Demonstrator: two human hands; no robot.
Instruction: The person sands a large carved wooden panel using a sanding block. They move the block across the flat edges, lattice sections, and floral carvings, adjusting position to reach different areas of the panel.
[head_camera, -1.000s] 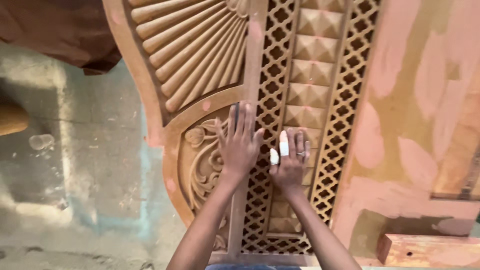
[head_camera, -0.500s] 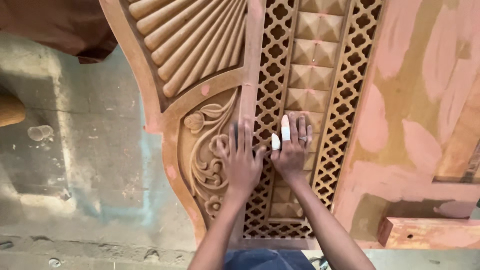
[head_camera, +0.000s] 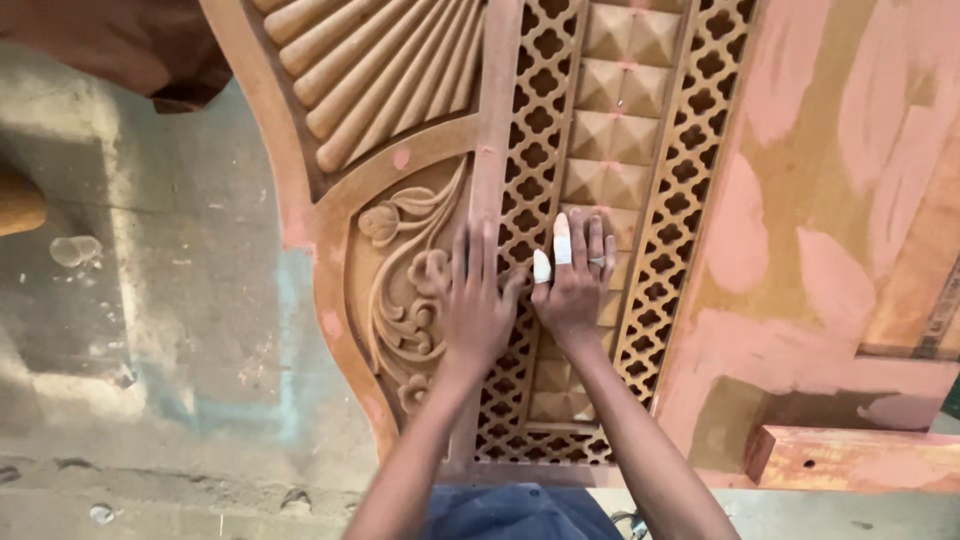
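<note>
A large carved wooden panel (head_camera: 400, 110) lies under me, with fan ribs at the top, a floral scroll carving (head_camera: 400, 290) at the left, lattice strips (head_camera: 680, 230) and a column of pyramid blocks (head_camera: 610, 140). My left hand (head_camera: 478, 305) lies flat, fingers apart, on the plain rail and lattice beside the scroll. My right hand (head_camera: 575, 280) rests flat on the pyramid column, touching the left hand; two of its fingers wear white tape. Neither hand holds anything.
Right of the lattice is a flat board with pink filler patches (head_camera: 830, 200). A wooden block (head_camera: 850, 458) lies at the lower right. Grey concrete floor (head_camera: 150, 330) with a small clear cup (head_camera: 75, 250) is on the left. Dark cloth (head_camera: 110, 50) lies at top left.
The view has shifted so the panel sits higher and more to the right. Both hands stay flat on the panel, side by side, in nearly the same spot.
</note>
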